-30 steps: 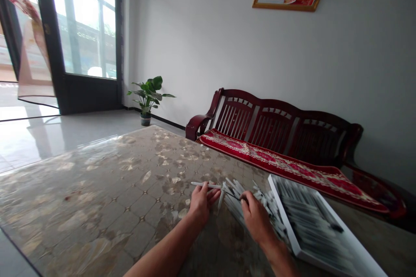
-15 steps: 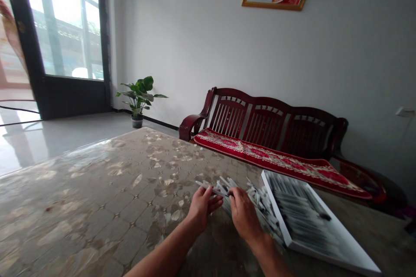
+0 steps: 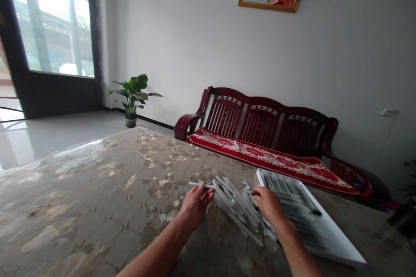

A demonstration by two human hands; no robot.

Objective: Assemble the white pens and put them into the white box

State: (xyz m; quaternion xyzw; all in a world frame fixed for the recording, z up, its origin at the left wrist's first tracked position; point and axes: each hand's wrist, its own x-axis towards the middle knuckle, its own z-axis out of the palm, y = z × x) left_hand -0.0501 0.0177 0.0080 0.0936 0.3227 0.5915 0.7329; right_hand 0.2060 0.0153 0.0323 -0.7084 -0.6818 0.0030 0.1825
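Note:
My left hand (image 3: 195, 204) is closed around a slim whitish pen (image 3: 193, 184), its pointed end sticking out to the left past the thumb. To its right, a loose pile of translucent white pen barrels (image 3: 235, 207) lies on the table. My right hand (image 3: 270, 205) is at the far right side of this pile, with its fingers bent down and drawn together over small pale pieces (image 3: 246, 189). What its fingertips hold, if anything, is hidden. Beside that hand stands a shallow white box (image 3: 336, 254) with rows of pens (image 3: 289, 194) in it, some showing black parts.
The table (image 3: 107, 181) has a glossy floral cover. Behind it stands a dark red wooden bench (image 3: 260, 125) with a red patterned runner (image 3: 276, 154). A potted plant (image 3: 131, 95) is on the floor near the glass door (image 3: 58, 52). A dark pot (image 3: 403, 220) appears at far right.
My right hand has left the pen in my left hand and moved right to the far side of the pile. The left hand keeps the pen. The view has shifted slightly.

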